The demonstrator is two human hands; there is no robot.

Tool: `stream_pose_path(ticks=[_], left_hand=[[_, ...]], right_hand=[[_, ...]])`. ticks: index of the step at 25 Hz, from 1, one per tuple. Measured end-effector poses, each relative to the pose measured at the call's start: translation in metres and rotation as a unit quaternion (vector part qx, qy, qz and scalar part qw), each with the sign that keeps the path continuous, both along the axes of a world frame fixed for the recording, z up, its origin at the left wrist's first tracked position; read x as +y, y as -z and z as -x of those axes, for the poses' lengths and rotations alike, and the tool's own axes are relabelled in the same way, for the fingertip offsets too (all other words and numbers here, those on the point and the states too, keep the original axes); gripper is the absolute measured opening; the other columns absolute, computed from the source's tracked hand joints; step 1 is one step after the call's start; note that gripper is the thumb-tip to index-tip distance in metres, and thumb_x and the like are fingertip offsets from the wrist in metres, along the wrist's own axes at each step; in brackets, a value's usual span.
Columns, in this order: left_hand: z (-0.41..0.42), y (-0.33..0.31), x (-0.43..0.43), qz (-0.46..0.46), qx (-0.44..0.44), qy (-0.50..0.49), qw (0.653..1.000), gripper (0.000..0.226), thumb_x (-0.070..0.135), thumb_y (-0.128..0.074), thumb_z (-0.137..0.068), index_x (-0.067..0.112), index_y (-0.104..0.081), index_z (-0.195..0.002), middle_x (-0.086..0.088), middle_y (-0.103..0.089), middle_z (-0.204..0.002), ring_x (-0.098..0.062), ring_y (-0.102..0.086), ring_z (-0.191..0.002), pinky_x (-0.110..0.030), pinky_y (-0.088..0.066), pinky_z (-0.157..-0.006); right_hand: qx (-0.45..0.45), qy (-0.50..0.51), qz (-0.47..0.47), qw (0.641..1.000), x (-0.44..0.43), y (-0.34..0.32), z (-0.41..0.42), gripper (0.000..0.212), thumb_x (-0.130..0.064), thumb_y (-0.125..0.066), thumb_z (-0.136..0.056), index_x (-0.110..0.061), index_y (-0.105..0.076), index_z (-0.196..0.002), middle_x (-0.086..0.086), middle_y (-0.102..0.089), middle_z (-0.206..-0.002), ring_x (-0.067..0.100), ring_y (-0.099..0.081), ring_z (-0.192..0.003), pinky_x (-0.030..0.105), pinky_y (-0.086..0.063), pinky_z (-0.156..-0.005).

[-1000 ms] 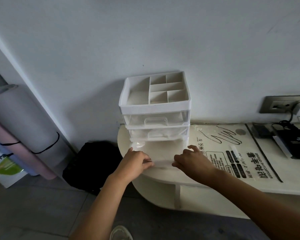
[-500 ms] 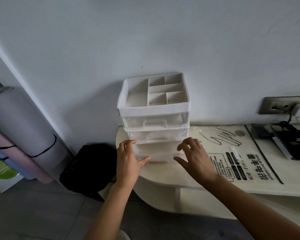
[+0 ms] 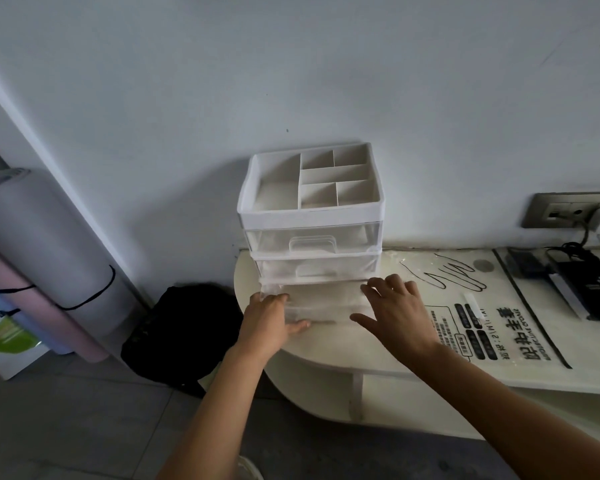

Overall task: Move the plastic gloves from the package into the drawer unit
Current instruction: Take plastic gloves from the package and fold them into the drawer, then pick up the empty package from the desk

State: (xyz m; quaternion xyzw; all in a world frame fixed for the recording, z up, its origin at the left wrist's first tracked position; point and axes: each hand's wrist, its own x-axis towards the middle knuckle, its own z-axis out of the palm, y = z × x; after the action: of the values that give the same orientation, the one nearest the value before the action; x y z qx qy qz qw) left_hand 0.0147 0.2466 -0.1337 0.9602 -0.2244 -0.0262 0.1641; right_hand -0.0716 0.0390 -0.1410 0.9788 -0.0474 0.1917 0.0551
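Observation:
The white drawer unit (image 3: 310, 216) stands on a pale rounded shelf (image 3: 326, 355) against the wall. Its two upper clear drawers are closed. The bottom drawer (image 3: 323, 301) sticks out a little, with translucent plastic gloves (image 3: 326, 296) faintly visible inside. My left hand (image 3: 269, 322) rests on the drawer's front left corner, fingers spread and thumb along the front. My right hand (image 3: 397, 311) lies against the front right corner, fingers apart. The glove package (image 3: 465, 306), a flat white bag with a hand outline and black print, lies on the shelf to the right.
A black box and cables (image 3: 593, 285) sit at the shelf's right end below a wall socket (image 3: 565, 211). A black bag (image 3: 184, 330) lies on the floor left of the shelf. Rolled mats (image 3: 39, 258) lean on the wall at left.
The bottom drawer has slid back toward the unit. Both hands went from pinching at its front edge to spread fingers on its corners, moving forward with it.

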Motion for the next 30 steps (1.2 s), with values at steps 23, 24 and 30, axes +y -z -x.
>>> stream_pose_path(ticks=[23,24,30], left_hand=[[-0.033,0.003,0.014,0.277,0.067,-0.129,0.95,0.069,0.027,-0.081,-0.073,0.011,-0.05,-0.133,-0.003,-0.057,-0.131,-0.013,-0.053,-0.112,-0.022,-0.038,-0.086],[-0.035,0.002,0.013,0.27,0.066,-0.128,0.952,0.063,0.028,-0.081,-0.073,0.011,-0.054,-0.128,-0.002,-0.06,-0.126,-0.01,-0.054,-0.105,-0.022,-0.039,-0.084],[-0.048,0.001,0.006,0.252,0.014,-0.157,0.955,0.039,0.027,-0.08,-0.075,0.006,-0.062,-0.102,-0.002,-0.067,-0.095,-0.016,-0.063,-0.084,-0.02,-0.042,-0.066]], right_hand=[[-0.05,0.046,-0.388,0.919,-0.026,0.002,-0.019,0.072,-0.037,-0.082,-0.067,-0.01,-0.044,-0.121,-0.002,-0.044,-0.113,0.017,-0.055,-0.087,0.028,-0.045,-0.072],[-0.02,0.045,-0.405,0.913,-0.031,0.002,-0.022,0.076,-0.04,-0.082,-0.067,-0.012,-0.044,-0.126,-0.004,-0.048,-0.113,0.015,-0.056,-0.091,0.027,-0.045,-0.077],[0.041,0.053,-0.334,0.94,-0.043,-0.005,-0.044,0.046,-0.051,-0.072,-0.074,-0.016,-0.065,-0.103,-0.003,-0.07,-0.097,0.016,-0.063,-0.089,0.032,-0.05,-0.079]])
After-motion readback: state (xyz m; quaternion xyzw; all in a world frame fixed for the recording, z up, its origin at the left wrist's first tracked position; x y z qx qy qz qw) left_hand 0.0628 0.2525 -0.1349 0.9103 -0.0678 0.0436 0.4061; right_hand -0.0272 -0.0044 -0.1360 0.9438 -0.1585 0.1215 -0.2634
